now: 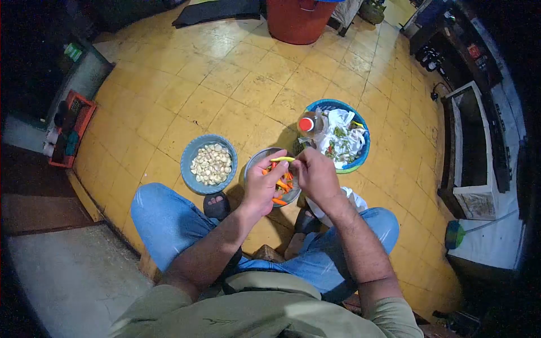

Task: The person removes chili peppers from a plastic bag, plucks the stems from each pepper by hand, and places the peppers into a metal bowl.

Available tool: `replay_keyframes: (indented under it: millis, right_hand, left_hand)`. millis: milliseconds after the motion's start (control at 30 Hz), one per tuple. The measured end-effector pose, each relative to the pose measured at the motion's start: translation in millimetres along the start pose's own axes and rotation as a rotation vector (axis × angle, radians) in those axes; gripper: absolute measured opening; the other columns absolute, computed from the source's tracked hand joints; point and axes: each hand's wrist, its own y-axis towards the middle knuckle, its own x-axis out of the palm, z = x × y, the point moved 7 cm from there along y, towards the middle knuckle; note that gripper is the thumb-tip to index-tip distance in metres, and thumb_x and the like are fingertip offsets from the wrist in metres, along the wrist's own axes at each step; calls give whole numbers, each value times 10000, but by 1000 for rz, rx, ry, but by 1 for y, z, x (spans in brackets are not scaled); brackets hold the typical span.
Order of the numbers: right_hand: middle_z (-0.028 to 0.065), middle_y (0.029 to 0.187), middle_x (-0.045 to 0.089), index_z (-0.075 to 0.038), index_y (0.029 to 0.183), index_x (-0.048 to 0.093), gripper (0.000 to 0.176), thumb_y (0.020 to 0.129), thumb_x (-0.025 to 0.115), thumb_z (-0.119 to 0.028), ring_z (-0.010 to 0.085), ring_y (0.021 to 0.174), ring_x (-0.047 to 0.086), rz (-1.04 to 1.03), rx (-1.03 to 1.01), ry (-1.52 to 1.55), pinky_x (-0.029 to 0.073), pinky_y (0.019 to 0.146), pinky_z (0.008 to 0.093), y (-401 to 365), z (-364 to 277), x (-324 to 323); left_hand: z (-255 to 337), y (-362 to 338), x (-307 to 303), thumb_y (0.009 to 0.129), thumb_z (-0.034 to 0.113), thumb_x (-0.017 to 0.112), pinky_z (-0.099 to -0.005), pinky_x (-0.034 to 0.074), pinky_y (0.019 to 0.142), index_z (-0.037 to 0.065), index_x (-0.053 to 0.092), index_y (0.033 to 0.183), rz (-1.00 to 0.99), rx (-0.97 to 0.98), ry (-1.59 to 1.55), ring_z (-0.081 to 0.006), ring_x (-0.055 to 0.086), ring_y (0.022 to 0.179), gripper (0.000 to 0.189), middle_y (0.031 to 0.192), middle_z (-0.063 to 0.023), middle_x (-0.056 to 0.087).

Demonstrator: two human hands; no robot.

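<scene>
A yellow-green chili pepper (283, 159) is held between my two hands. My left hand (264, 185) grips its body with thumb and fingers. At its right end, my right hand (319, 176) is closed in a pinch; the fingertips partly hide that tip. Right below the hands sits a grey bowl (248, 169) with orange and red chili peppers (286, 183) in it, partly covered by my fingers. To the left stands a blue-grey basin (185, 163) filled with peeled garlic cloves (212, 164).
At the right is a blue basket (367, 143) with white plastic bags, green stems and a red-capped bottle (306, 124). A white bag (354, 200) lies by my right knee. Farther off are a red bucket (296, 21), an orange crate (84, 107) and a whitish cabinet frame (476, 197).
</scene>
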Motion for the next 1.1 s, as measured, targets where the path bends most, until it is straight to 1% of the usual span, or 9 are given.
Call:
replay_keyframes:
  millis: [67, 367, 433, 567, 667, 767, 867, 1000, 1100]
  right_hand:
    - [196, 725, 562, -14, 803, 512, 164, 818, 654, -95, 410, 722, 573, -9, -17, -1, 453, 617, 480, -1, 1, 2]
    - [168, 706, 550, -16, 801, 531, 104, 753, 621, 3, 371, 696, 581, -117, -226, 87, 471, 600, 426, 5, -15, -12]
    - [155, 716, 571, -22, 803, 563, 84, 751, 617, 15, 353, 704, 595, -168, -251, 177, 478, 598, 400, 6, -18, -14]
    - [144, 728, 590, -18, 810, 576, 72, 761, 612, 19, 313, 698, 613, -190, -220, 197, 478, 601, 370, 6, -15, -18]
    - [110, 719, 601, -12, 814, 578, 32, 801, 603, 4, 235, 675, 609, -160, -29, 306, 476, 611, 335, 9, 10, -22]
    - [57, 720, 628, -1, 844, 614, 60, 880, 584, -39, 133, 662, 589, 101, 163, 384, 482, 603, 292, 16, 41, -40]
    - [56, 733, 629, 6, 843, 618, 76, 890, 589, -47, 106, 633, 585, 173, 378, 511, 480, 566, 274, 19, 79, -49]
    - [31, 681, 614, 15, 842, 610, 73, 886, 587, -38, 91, 588, 570, 220, 432, 617, 473, 540, 247, 20, 86, -56]
    - [43, 702, 639, 20, 872, 642, 78, 861, 612, -51, 97, 634, 597, 55, 376, 502, 488, 569, 258, 17, 83, -41]
  left_hand:
    - [2, 1, 1, 907, 164, 635, -180, 317, 372, 69, 599, 1167, -5, 39, 36, -44, 506, 564, 279, 778, -5, 581]
    - [-5, -3, 8, 954, 209, 573, -180, 332, 392, 89, 551, 1094, -149, -179, -260, -84, 499, 636, 186, 886, -51, 588]
    - [-11, -3, 11, 955, 217, 564, -170, 347, 410, 100, 538, 1108, -294, -258, -353, -112, 506, 703, 194, 1015, -76, 625]
    - [-16, -3, 10, 954, 220, 564, -172, 341, 405, 111, 534, 1120, -319, -300, -364, -115, 501, 711, 201, 983, -62, 602]
    - [-13, -4, 11, 952, 224, 567, -173, 333, 401, 119, 537, 1119, -292, -293, -409, -113, 495, 711, 199, 933, -38, 557]
    - [-14, -4, 8, 948, 197, 571, -178, 325, 405, 117, 556, 1104, -241, -300, -410, -104, 492, 701, 176, 863, -20, 512]
    - [-21, -3, 3, 949, 205, 570, -174, 325, 406, 124, 551, 1126, -149, -326, -403, -105, 488, 697, 195, 855, -19, 499]
    - [-20, 0, 0, 958, 223, 559, -174, 324, 403, 138, 535, 1154, -135, -299, -399, -106, 490, 696, 215, 864, -18, 494]
    - [-17, -3, 5, 965, 235, 549, -174, 328, 401, 143, 530, 1151, -151, -287, -387, -105, 489, 689, 208, 865, -20, 498]
